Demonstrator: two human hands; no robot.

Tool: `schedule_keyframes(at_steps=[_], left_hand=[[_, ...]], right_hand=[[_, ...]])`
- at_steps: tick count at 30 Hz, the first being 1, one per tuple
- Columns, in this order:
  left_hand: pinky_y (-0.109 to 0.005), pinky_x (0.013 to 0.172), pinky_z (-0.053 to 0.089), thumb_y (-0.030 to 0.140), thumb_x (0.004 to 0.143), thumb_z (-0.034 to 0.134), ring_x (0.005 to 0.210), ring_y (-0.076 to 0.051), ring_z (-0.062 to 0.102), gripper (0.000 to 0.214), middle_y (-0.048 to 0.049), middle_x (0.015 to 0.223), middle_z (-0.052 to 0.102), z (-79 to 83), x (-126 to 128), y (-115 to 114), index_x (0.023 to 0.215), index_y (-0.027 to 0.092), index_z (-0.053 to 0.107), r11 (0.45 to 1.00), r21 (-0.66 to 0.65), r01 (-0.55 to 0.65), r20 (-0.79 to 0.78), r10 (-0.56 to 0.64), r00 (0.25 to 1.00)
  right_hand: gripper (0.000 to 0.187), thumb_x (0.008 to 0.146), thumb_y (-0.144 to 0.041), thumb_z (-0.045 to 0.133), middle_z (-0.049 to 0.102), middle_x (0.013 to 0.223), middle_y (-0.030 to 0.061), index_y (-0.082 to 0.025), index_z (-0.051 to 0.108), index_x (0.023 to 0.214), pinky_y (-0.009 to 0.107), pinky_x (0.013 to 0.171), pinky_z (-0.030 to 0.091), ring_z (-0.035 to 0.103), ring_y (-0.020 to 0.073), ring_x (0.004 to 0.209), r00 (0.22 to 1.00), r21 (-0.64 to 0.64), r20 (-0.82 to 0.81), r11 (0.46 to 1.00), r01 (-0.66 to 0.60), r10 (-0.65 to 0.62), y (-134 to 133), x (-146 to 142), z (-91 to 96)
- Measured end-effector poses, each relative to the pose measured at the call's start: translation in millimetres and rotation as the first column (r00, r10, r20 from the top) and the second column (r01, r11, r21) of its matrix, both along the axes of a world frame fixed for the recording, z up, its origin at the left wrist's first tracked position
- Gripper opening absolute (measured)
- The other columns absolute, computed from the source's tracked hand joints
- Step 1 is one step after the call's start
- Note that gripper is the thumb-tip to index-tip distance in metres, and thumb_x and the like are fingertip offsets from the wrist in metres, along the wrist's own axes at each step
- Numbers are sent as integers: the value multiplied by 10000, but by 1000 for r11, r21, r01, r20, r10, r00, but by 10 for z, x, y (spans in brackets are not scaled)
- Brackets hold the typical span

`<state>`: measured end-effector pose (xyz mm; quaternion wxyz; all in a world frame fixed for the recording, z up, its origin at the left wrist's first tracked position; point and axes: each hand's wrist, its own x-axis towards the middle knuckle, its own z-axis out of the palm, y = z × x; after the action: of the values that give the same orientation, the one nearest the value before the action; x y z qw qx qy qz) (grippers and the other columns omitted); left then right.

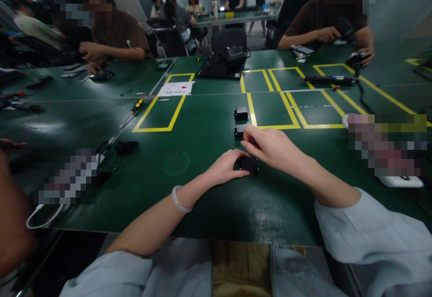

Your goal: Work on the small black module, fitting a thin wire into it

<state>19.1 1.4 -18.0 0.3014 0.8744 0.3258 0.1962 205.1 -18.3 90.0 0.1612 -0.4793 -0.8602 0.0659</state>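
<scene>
table (189, 146): green, flat. right hand (268, 146): fingers curled beside the middle block (239, 132); whether they pinch anything, cannot tell. left hand (227, 167): thumb and fingers clasp the left part of the near block (249, 165), which lies on the table. block judged light, stiff, slightly slippery; best held by its near and far edges. far block (240, 114): untouched.

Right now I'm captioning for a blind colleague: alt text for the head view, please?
The wearer's left hand holds a small black box on a green table, the right hand close by; two similar boxes lie beyond, and people sit opposite.
</scene>
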Motion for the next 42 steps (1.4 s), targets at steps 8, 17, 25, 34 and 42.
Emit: schedule_keyframes(at_steps=[8, 17, 25, 34, 42], left_hand=[[-424, 986, 426, 448, 819, 685, 1152, -300, 556, 543, -113, 1271, 579, 28, 13, -12, 1258, 176, 516, 1000, -7, 4, -3, -4, 1000], [-425, 975, 435, 461, 823, 677, 1149, -297, 555, 541, -109, 1256, 585, 5, 14, -12, 1260, 184, 517, 1000, -3, 3, 3, -3, 1000], [-424, 984, 429, 458, 827, 674, 1154, -294, 554, 532, -109, 1258, 585, 8, 20, -11, 1254, 183, 516, 1000, 2, 13, 6, -13, 1000], [-429, 991, 425, 441, 818, 688, 1166, -297, 549, 535, -109, 1260, 584, -5, 22, -9, 1256, 187, 515, 1000, -4, 5, 16, -5, 1000], [-435, 986, 429, 439, 820, 685, 1159, -298, 551, 533, -112, 1264, 583, 15, 18, -11, 1256, 182, 518, 1000, -22, 10, 11, -10, 1000]], right_hand=[[148, 937, -320, 422, 594, 707, 1, -199, 505, 957, 250, 536, 231, 510, 138, 599, 999, -17, 44, 1000, -3, 4, 26, -21, -17], [145, 932, -326, 433, 586, 701, -2, -201, 506, 948, 248, 537, 235, 505, 136, 593, 999, -21, 46, 1000, -4, 5, 60, -9, -49], [144, 933, -327, 432, 577, 689, -3, -204, 504, 945, 246, 534, 229, 492, 136, 588, 999, -11, 42, 1000, -6, 6, 72, -5, -43], [143, 930, -328, 437, 565, 675, -9, -203, 506, 938, 252, 529, 222, 484, 132, 582, 999, -8, 40, 1000, -13, 13, 74, -16, -36], [155, 938, -332, 426, 589, 691, -2, -200, 506, 952, 251, 534, 235, 506, 135, 589, 998, -15, 58, 1000, -16, 17, 73, -25, -29]])
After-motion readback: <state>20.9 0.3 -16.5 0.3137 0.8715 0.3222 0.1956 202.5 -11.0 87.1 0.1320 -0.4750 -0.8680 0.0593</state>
